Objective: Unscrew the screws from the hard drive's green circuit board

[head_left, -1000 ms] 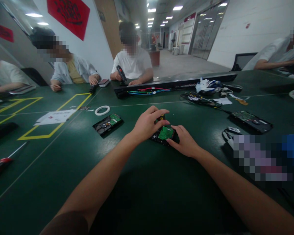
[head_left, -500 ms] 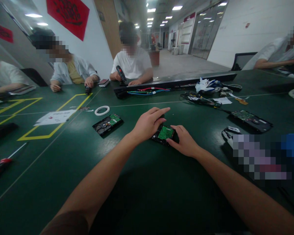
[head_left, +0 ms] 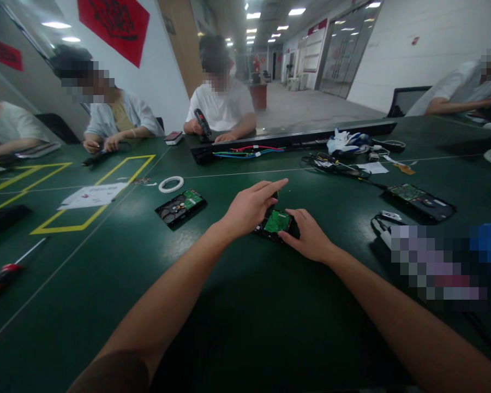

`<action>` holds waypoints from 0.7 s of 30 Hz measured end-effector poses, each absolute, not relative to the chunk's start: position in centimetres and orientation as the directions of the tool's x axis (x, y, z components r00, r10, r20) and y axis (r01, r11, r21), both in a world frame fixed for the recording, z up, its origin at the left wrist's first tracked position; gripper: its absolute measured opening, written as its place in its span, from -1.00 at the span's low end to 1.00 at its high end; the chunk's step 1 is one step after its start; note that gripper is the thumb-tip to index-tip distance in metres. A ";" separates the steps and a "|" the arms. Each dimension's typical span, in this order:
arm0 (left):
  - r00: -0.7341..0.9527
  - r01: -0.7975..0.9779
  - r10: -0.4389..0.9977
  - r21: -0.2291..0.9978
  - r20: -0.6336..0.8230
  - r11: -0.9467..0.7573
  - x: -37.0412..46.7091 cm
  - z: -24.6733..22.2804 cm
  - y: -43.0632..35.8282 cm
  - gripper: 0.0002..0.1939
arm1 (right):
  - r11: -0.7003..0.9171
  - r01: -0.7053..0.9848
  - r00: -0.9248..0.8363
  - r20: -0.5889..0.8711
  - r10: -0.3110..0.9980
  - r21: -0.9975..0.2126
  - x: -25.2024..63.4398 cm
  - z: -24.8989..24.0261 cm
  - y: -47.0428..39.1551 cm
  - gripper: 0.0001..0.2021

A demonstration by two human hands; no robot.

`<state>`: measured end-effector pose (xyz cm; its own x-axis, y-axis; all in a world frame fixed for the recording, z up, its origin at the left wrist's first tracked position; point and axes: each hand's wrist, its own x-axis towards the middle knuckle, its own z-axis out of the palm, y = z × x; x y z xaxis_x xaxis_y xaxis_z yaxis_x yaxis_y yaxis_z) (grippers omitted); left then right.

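Note:
A black hard drive with a green circuit board [head_left: 277, 221] lies flat on the dark green table [head_left: 245, 305], in front of me. My right hand [head_left: 306, 232] grips its right side, thumb at the near edge and fingers at the far corner. Above the drive's left end, my left hand [head_left: 249, 210] is closed around a small dark object [head_left: 275, 195], mostly hidden by the fingers, with the index finger stretched out to the right. A second hard drive [head_left: 180, 208] rests to the left, touched by neither hand.
A white ring [head_left: 171, 184] and a paper sheet [head_left: 92, 196] lie left, a screwdriver [head_left: 14, 270] nearer. Cables [head_left: 335, 165], gloves [head_left: 346, 142] and another drive [head_left: 420, 202] are on the right. A long black bar [head_left: 294, 141] crosses the far side, where several people sit.
My hands and the drive hold nearly the same pose. Across the table at the left, a person's hand has moved left and down, and a dark tool there now lies lower.

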<state>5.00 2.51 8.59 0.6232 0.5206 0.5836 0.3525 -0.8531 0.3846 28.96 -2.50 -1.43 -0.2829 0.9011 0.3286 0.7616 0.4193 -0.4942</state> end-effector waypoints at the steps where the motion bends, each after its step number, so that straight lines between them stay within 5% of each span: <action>1: 0.617 0.362 0.524 0.380 0.587 -0.851 5.0 8.7 2.5 -0.43 | 0.418 0.762 -0.281 0.328 0.902 -0.494 29.0 -1.5 -2.5 -0.34; 21: 0.552 0.453 0.560 0.342 0.618 -0.824 5.0 8.6 2.6 -0.56 | 0.418 0.752 -0.272 0.337 0.901 -0.510 29.1 -1.7 -2.6 -0.35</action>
